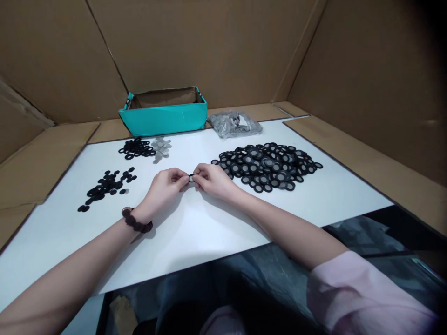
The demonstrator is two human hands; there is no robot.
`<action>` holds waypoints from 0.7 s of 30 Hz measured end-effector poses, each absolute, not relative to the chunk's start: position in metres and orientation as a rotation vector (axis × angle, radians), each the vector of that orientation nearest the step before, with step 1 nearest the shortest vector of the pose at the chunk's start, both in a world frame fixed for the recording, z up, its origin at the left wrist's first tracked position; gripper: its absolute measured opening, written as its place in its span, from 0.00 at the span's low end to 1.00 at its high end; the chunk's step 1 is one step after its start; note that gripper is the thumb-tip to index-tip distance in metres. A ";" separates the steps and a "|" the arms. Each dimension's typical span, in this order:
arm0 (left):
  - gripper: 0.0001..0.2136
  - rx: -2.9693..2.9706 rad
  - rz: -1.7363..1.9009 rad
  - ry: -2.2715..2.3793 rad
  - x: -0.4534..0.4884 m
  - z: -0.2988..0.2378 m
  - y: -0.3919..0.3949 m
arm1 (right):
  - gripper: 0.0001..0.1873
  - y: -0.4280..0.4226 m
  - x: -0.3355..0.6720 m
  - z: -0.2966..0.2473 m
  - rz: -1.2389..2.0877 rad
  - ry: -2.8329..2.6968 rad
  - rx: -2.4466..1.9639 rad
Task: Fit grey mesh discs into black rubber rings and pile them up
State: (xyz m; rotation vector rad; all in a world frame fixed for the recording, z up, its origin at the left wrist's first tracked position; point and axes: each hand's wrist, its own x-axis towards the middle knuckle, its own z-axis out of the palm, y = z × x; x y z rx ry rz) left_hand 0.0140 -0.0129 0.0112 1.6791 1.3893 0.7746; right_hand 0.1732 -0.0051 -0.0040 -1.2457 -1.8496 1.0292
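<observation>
Between my two hands, a little above the white table top, is a small black ring with a grey centre (192, 178). My left hand (168, 182) pinches its left edge between thumb and fingers. From the other side, my right hand (213, 180) pinches its right edge the same way. Just right of my right hand lies a large heap of black rings with grey centres (268, 165). To the left of my left hand is a loose scatter of small black discs (108, 185). Behind it sit a pile of black rings (137, 149) and a few translucent grey discs (161, 148).
A turquoise open box (164, 119) stands at the back of the white table top (195, 242). Beside it lies a clear plastic bag (234, 124) with grey contents. Cardboard walls (216, 51) enclose the back and sides.
</observation>
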 end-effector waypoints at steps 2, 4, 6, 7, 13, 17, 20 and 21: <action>0.10 1.541 0.816 1.368 0.016 0.010 -0.013 | 0.07 -0.003 0.170 -0.006 1.202 -1.718 -1.245; 0.11 1.437 0.849 1.343 0.017 0.008 -0.013 | 0.08 -0.001 0.167 -0.009 1.385 -1.566 -1.223; 0.11 1.414 0.869 1.314 0.017 0.006 -0.014 | 0.09 0.001 0.165 -0.010 1.540 -1.430 -1.190; 0.12 1.420 0.879 1.298 0.017 0.006 -0.014 | 0.09 0.001 0.165 -0.010 1.607 -1.378 -1.172; 0.13 1.513 0.882 1.295 0.015 0.009 -0.013 | 0.09 -0.001 0.168 0.000 1.819 -1.309 -1.164; 0.11 1.541 0.899 1.317 0.012 0.006 -0.010 | 0.09 -0.001 0.171 0.001 1.777 -1.395 -1.158; 0.10 1.554 0.890 1.303 0.012 0.005 -0.009 | 0.07 0.000 0.173 0.000 1.765 -1.391 -1.177; 0.10 1.553 0.882 1.302 0.012 0.005 -0.009 | 0.07 0.000 0.173 0.001 1.764 -1.381 -1.185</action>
